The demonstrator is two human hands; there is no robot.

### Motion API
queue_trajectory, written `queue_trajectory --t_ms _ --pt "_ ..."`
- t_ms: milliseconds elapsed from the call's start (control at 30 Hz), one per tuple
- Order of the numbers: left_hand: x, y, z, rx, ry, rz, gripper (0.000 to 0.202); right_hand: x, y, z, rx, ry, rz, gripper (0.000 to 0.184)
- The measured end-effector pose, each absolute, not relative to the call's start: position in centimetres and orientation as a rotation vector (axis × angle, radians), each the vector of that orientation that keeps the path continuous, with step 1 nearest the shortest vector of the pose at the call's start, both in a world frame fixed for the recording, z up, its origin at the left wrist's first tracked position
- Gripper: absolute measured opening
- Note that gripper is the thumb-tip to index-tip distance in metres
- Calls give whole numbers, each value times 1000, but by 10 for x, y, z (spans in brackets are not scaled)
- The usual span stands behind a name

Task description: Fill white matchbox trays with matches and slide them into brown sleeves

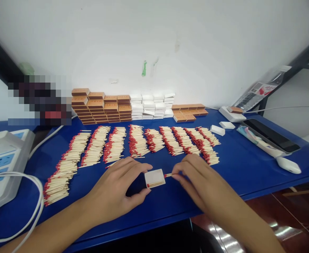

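Between the fingers and thumb of my left hand [117, 186] is a small white matchbox tray [156, 175], its hollow side up. A few matches [156, 184] lie along its near side, red heads to the left. My right hand [196, 175] pinches a match [168, 175] by its plain end. The red head of that match points at the tray's right edge. Just beyond my hands, several rows of loose matches [138, 140] spread across the blue table [170, 200].
Orange-brown matchboxes [99, 105] and white trays [151, 105] are stacked along the wall. More matchboxes [188, 111] lie right of them. A plastic bottle [265, 88], phone [272, 134] and white mouse-shaped object [288, 164] are at right. A power strip [4, 158] and white cable [39, 196] occupy the left.
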State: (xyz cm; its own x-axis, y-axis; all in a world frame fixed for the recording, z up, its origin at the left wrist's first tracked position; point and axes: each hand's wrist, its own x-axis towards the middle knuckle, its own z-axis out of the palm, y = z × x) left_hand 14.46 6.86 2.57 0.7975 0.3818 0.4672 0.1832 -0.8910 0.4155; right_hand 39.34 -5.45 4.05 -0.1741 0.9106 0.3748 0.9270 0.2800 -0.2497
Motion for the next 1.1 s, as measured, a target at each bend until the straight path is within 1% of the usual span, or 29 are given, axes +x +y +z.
queue_trajectory --t_ms 200,300,400,567,667,767,1100 --pt "145 69 25 2644 420 849 40 356 -41 32 -1581 -2301 -257 20" --pt "144 68 25 2635 417 856 40 358 -42 33 -1587 -2261 -144 18" --pt "143 69 25 2640 416 838 40 383 -48 35 -1638 -2117 -20 17" --pt "143 69 24 2644 420 807 38 457 -58 23 -1762 -1931 -220 12" --pt "143 69 24 2647 425 796 37 488 -59 17 -1798 -1974 -187 17" --pt "144 69 24 2645 436 783 35 497 -58 16 -1809 -2003 -151 21" --pt "144 69 25 2633 455 759 34 497 -52 14 -1821 -2026 -33 19"
